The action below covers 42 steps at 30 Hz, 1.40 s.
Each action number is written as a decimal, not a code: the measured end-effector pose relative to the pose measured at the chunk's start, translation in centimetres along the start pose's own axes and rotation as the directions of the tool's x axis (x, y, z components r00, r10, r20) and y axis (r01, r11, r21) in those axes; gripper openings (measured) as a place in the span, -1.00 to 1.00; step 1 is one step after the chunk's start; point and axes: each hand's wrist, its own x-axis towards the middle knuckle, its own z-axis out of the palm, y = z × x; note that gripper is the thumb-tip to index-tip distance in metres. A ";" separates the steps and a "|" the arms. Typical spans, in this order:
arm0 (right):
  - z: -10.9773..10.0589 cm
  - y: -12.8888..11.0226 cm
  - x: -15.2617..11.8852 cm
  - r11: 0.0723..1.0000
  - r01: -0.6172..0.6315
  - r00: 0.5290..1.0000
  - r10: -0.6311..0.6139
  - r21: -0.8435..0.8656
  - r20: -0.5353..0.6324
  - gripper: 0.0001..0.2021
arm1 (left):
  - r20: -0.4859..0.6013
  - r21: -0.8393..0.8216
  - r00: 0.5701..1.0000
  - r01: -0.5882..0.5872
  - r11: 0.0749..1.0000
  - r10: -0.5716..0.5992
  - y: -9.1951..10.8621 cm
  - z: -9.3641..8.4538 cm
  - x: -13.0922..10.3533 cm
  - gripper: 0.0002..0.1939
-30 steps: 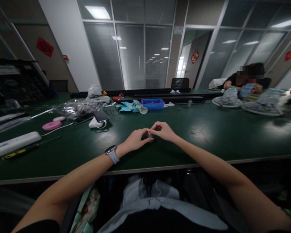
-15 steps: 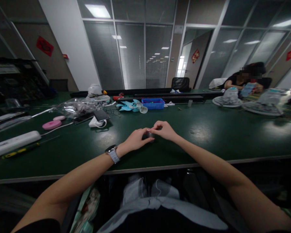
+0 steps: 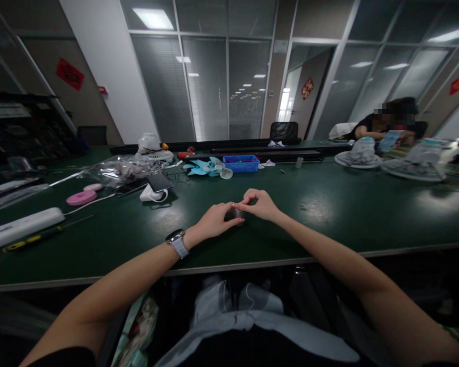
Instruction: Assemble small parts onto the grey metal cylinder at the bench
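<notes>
Just above the green tabletop (image 3: 275,239), my left hand (image 3: 214,220) curls its thumb and fingers round a small grey cylindrical part (image 3: 238,213). Much of that part is covered by the fingers, so its exact kind does not show. My right hand (image 3: 260,205) comes in from the right, thumb and forefinger pinched together at the top of the part. Whatever lies within this pinch is too small to make out. A watch with a grey strap (image 3: 180,245) sits on my left wrist.
Behind my hands are blue fan blades (image 3: 203,167) and a blue bin (image 3: 241,164). Leftward lie a pink disc (image 3: 81,198), a white power strip (image 3: 25,228), a screwdriver (image 3: 32,239) and clear plastic wrap (image 3: 124,169). Fan parts (image 3: 361,155) and a seated person (image 3: 386,125) are at right.
My hands keep almost the same pose around the small grey part, with only tiny finger shifts. The person at the far right has moved their hands slightly.
</notes>
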 end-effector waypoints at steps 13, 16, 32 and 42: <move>-2.7 2.5 0.3 0.994 -0.111 0.987 0.108 0.020 0.119 -0.70 | -0.059 0.115 0.994 0.095 0.989 -0.089 -0.3 0.1 -0.1 -0.55; -3.4 3.7 0.1 0.991 -0.108 0.927 0.127 -0.074 0.352 -0.70 | -0.077 0.109 0.991 0.120 0.987 -0.112 -0.5 0.2 -0.1 -0.56; -3.8 3.9 0.2 0.984 -0.057 0.879 0.128 -0.166 0.459 -0.69 | -0.066 0.055 0.993 0.101 0.993 -0.098 -0.7 0.1 -0.1 -0.55; -0.7 -0.1 0.3 0.999 0.006 0.992 0.001 -0.053 0.130 -0.78 | -0.009 -0.019 1.000 0.020 1.000 -0.020 -0.1 -0.2 -0.1 -0.57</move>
